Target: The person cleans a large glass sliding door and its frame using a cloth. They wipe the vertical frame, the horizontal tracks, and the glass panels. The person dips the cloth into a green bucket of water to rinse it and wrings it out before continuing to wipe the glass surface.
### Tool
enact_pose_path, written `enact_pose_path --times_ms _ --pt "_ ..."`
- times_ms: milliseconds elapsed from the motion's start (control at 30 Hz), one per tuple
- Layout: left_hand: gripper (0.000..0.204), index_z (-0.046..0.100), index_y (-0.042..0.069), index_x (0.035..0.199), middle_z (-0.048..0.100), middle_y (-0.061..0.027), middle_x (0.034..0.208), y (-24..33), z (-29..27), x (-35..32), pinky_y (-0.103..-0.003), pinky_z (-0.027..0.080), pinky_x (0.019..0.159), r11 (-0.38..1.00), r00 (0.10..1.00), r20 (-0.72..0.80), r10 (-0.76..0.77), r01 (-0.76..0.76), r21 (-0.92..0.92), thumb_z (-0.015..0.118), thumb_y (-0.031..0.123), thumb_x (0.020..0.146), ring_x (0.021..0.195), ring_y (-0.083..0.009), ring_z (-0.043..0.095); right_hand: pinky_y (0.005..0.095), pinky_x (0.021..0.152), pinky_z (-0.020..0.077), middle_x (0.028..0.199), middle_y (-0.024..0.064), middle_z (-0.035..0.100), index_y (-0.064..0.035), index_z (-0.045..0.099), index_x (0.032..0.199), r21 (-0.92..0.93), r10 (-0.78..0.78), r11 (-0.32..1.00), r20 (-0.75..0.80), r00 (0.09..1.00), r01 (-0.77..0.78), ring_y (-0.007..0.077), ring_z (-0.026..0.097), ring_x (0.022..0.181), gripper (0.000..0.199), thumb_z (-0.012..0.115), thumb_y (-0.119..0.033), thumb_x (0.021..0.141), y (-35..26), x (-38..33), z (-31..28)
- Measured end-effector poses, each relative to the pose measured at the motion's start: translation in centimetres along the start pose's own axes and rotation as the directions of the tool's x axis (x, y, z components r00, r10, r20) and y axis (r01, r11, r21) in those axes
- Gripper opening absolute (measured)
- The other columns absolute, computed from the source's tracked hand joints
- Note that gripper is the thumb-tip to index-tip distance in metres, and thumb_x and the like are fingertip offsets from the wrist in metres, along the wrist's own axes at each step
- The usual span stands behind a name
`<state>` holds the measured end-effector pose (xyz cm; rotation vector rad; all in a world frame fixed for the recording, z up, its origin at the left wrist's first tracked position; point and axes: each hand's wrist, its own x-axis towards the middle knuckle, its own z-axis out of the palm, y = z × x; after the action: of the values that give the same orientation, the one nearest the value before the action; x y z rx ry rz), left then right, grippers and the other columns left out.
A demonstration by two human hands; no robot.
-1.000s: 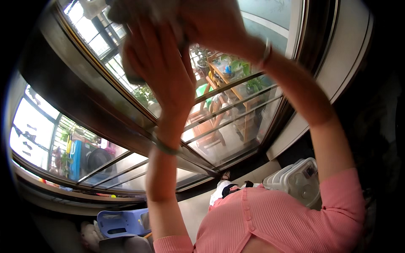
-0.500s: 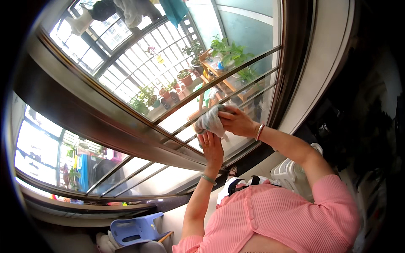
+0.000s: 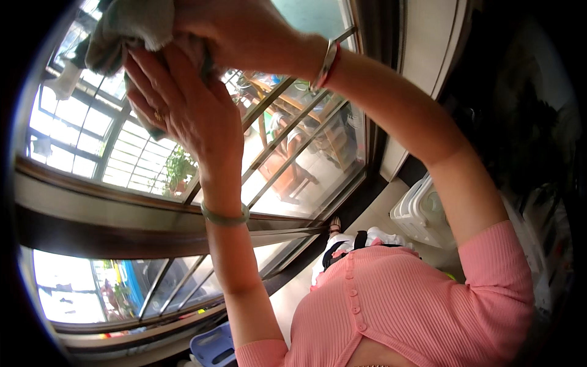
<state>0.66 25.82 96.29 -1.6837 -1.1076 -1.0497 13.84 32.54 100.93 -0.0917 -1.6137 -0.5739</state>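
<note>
Head view: we judge wiping underway; both hands, left hand point(image 3: 183, 104) fingers flat, right hand point(image 3: 241, 30) gripping, press crumpled grey cloth point(image 3: 125, 27) against metal-framed window glass point(image 3: 306, 153); next, sweep onward.

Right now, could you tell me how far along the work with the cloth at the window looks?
Done: nothing can be confirmed; the window glass shows no clear wiped or unwiped patches. In hand: both hands are raised together, the left hand flat against a grey-green cloth and the right hand gripping it from above. Left: how much glass remains can't be judged from this view.
</note>
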Motion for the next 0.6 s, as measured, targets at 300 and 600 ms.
enact_pose_path --times_ms 300,600 --pt "0.05 0.054 0.008 0.136 0.04 -0.0205 0.153 4.2 5.2 -13.4 -0.064 0.018 0.116 0.996 0.949 0.313 0.036 -0.06 0.066 0.061 0.013 0.087 0.144 -0.0417 0.033 0.0467 0.111 0.0298 0.132 0.0027 0.059 -0.0167 0.069 0.115 -0.229 0.417 0.898 0.168 0.893 -0.376 0.0281 0.041 0.135 0.037 0.07 -0.021 0.078 -4.5 -17.3 -2.6" --pt "0.061 0.045 0.012 0.147 0.033 -0.011 0.16 8.5 9.3 -18.2 -0.057 0.006 0.121 0.976 0.839 0.503 0.208 -0.208 -0.055 0.061 0.011 0.088 0.15 -0.0349 0.026 0.049 0.114 0.029 0.136 0.0109 0.054 -0.0117 0.064 0.122 -0.336 0.787 0.605 0.114 0.607 -0.722 0.0355 0.04 0.134 0.04 0.069 -0.023 0.084 -7.6 -27.3 -4.4"
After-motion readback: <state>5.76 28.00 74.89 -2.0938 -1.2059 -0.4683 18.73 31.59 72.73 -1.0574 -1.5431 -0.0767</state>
